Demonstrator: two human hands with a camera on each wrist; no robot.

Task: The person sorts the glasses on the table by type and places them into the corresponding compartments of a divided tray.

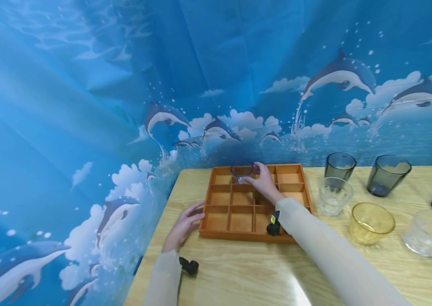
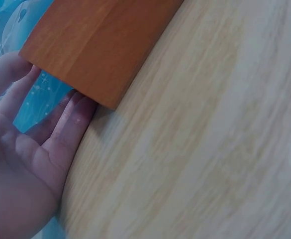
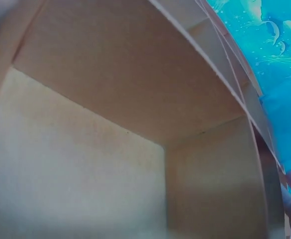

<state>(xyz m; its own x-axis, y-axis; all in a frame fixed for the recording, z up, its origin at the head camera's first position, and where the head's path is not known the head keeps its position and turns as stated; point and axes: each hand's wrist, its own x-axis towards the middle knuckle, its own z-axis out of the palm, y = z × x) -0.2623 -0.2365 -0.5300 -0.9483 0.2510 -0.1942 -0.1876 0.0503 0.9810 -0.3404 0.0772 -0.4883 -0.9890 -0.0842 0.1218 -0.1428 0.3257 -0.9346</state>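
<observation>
While in grip (image 1: 265,182), glass (image 1: 241,172) at tray (image 1: 235,235).

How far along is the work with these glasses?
Done: apparently nothing; no released glass shows in the divided wooden tray, though the right sleeve hides part. In hand: the right hand holds a transparent glass at the back row; the left hand touches the tray. Likely remaining: three dark grey glasses, two clear glasses, one yellow glass.
</observation>
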